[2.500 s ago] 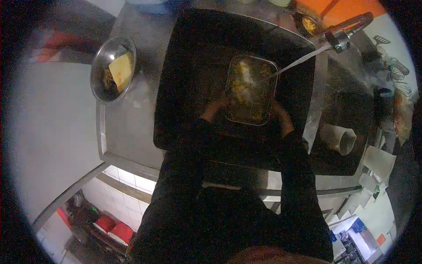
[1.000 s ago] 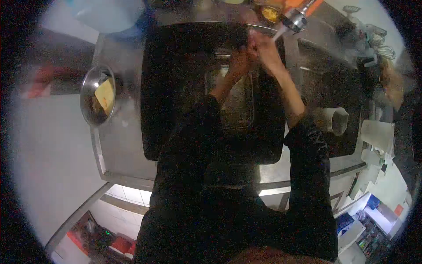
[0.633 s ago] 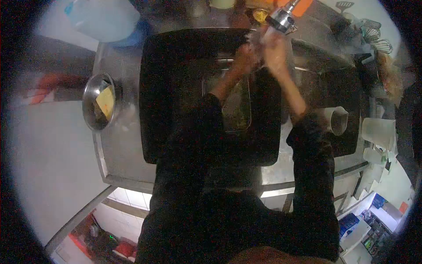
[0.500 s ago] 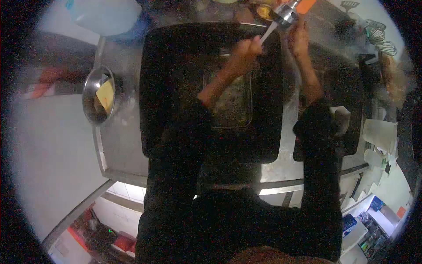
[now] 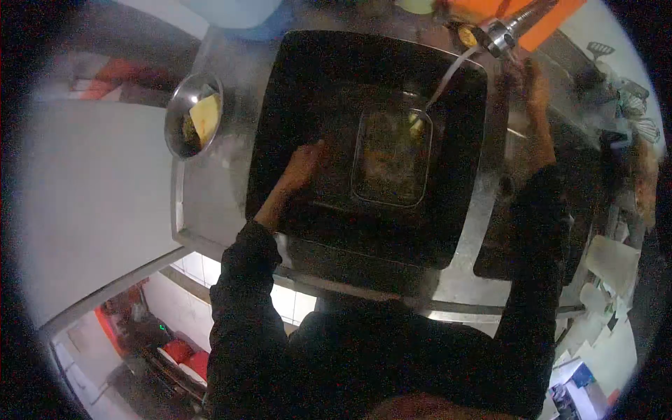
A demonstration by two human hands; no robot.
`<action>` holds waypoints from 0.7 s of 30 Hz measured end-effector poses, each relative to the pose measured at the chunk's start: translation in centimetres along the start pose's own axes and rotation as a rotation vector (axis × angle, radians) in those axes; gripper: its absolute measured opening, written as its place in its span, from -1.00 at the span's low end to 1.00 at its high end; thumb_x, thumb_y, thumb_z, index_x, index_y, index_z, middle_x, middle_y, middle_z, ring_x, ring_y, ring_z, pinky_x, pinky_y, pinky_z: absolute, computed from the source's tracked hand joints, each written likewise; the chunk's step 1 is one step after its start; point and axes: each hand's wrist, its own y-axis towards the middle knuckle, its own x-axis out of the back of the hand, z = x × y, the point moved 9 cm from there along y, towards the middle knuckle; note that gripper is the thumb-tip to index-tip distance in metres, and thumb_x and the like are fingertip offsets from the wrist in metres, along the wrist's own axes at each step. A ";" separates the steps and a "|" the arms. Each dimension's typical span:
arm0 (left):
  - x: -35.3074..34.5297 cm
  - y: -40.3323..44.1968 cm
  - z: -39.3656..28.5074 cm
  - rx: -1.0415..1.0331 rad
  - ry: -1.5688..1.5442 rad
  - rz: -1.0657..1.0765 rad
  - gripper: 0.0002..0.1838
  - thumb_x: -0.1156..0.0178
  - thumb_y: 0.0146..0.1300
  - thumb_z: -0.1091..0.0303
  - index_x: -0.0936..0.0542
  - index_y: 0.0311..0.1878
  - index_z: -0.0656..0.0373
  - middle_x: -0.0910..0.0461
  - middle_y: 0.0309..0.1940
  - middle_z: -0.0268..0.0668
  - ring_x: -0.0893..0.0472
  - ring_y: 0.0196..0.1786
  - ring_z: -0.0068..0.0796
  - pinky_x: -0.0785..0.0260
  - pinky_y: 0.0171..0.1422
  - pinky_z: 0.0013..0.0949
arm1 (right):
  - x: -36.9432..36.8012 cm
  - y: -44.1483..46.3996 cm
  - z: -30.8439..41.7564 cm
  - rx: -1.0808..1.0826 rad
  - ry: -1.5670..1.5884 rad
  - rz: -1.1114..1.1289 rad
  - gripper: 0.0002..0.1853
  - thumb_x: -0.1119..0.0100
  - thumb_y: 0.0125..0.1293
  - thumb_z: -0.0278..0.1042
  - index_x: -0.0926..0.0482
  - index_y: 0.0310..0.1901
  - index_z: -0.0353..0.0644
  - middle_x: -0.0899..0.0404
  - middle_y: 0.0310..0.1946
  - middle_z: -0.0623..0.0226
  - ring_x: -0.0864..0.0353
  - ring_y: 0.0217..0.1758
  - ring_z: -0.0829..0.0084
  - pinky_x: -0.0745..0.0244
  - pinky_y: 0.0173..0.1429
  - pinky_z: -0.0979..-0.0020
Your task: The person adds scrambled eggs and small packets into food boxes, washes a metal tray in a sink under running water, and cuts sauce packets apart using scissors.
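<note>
My left hand (image 5: 302,168) hangs over the left part of the dark sink basin (image 5: 308,77), apart from the tray; its fingers are blurred and dim. Close beside the metal tap (image 5: 498,38) is my right hand (image 5: 536,94), its fingers lost in shadow, so I cannot tell whether they touch the tap. A stream of water (image 5: 448,80) runs from the tap into a clear rectangular tray (image 5: 392,204) in the basin. The tray holds liquid, with something yellow-green (image 5: 416,124) at its far right corner.
Left of the basin, a metal bowl (image 5: 171,129) with a pale yellow piece (image 5: 204,117) stands on the steel counter (image 5: 210,199). A second basin (image 5: 493,259) lies under my right arm. Whisks and a slotted turner (image 5: 600,49) hang at the far right.
My left hand has left the water stream and moved left and nearer to me. The stream now falls straight into the tray. My right hand stays by the tap. The view has shifted and turned.
</note>
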 end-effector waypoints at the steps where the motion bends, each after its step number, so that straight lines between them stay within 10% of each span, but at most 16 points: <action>1: -0.3 -2.1 1.7 0.612 -0.291 0.153 -0.69 0.13 0.29 0.27 -0.42 -0.05 0.27 -0.54 -0.26 -0.14 -0.52 -0.22 -0.11 -0.38 -0.18 -0.18 | 0.5 0.4 -0.1 -0.050 0.076 -0.010 -0.50 0.12 0.31 0.01 -0.40 0.03 -0.29 -0.50 -0.16 0.18 -0.45 -0.09 0.43 -0.31 0.01 0.38; 4: -1.0 -3.0 6.2 0.447 0.153 0.088 -0.68 0.09 0.26 0.29 -0.39 0.01 0.26 -0.54 -0.22 -0.10 -0.50 -0.16 -0.01 -0.38 -0.13 -0.15 | 1.1 2.3 -1.9 0.314 -0.676 0.076 -0.55 -0.04 0.25 -0.11 -0.40 0.01 -0.32 -0.50 -0.12 0.16 -0.46 -0.10 0.40 -0.33 0.01 0.35; 5: -0.8 -3.3 6.2 0.388 0.303 0.064 -0.67 0.08 0.25 0.30 -0.38 0.03 0.25 -0.54 -0.21 -0.08 -0.50 -0.14 0.03 -0.37 -0.12 -0.14 | -0.4 2.9 -4.5 0.192 0.010 0.535 -0.55 -0.07 0.22 -0.15 -0.38 0.02 -0.32 -0.46 -0.06 0.14 -0.46 -0.07 0.37 -0.33 0.03 0.35; 9: 3.6 -7.1 -6.1 0.111 0.230 -0.123 -0.69 0.06 0.22 0.39 -0.38 0.02 0.24 -0.51 -0.17 0.00 -0.49 -0.06 0.01 -0.35 -0.06 -0.12 | -4.1 -4.5 4.2 -0.122 0.030 0.030 -0.46 -0.04 0.24 -0.12 -0.23 0.15 -0.28 -0.35 0.07 0.07 -0.42 0.02 0.24 -0.33 0.06 0.27; 11: 4.9 -11.8 -7.8 -0.017 0.414 -0.205 -0.70 0.06 0.21 0.42 -0.39 0.02 0.24 -0.51 -0.16 0.02 -0.50 -0.07 0.00 -0.34 -0.05 -0.11 | -10.2 -14.8 15.3 -0.069 0.415 0.493 -0.52 0.01 0.27 -0.10 -0.27 0.09 -0.27 -0.38 -0.01 0.05 -0.43 -0.02 0.23 -0.34 0.05 0.25; 14: 6.4 -19.9 -5.5 -0.098 0.406 -0.095 -0.71 0.04 0.21 0.43 -0.40 0.01 0.24 -0.52 -0.30 0.03 -0.55 -0.21 -0.03 -0.36 -0.13 -0.11 | -19.3 -26.7 27.1 0.232 0.088 0.990 -0.66 0.09 0.32 -0.18 -0.50 -0.20 -0.34 -0.55 -0.32 0.08 -0.53 -0.23 0.27 -0.40 -0.04 0.27; 18: 14.0 -35.3 -2.1 0.614 -0.030 -0.286 -0.79 0.08 0.28 0.40 -0.48 -0.11 0.25 -0.52 -0.54 -0.03 -0.54 -0.49 -0.10 -0.38 -0.38 -0.22 | -17.6 -33.6 51.9 0.383 0.427 1.038 -0.65 0.13 0.35 -0.18 -0.48 -0.24 -0.36 -0.45 -0.47 0.14 -0.43 -0.40 0.37 -0.37 -0.22 0.33; 21: 15.1 -50.5 0.8 0.608 -0.020 -0.547 -0.78 0.14 0.32 0.34 -0.41 -0.24 0.32 -0.47 -0.53 0.03 -0.53 -0.49 -0.13 -0.34 -0.36 -0.21 | -21.6 -41.6 61.9 0.391 0.551 1.113 -0.63 0.18 0.37 -0.15 -0.44 -0.31 -0.35 -0.36 -0.56 0.23 -0.36 -0.48 0.42 -0.32 -0.32 0.39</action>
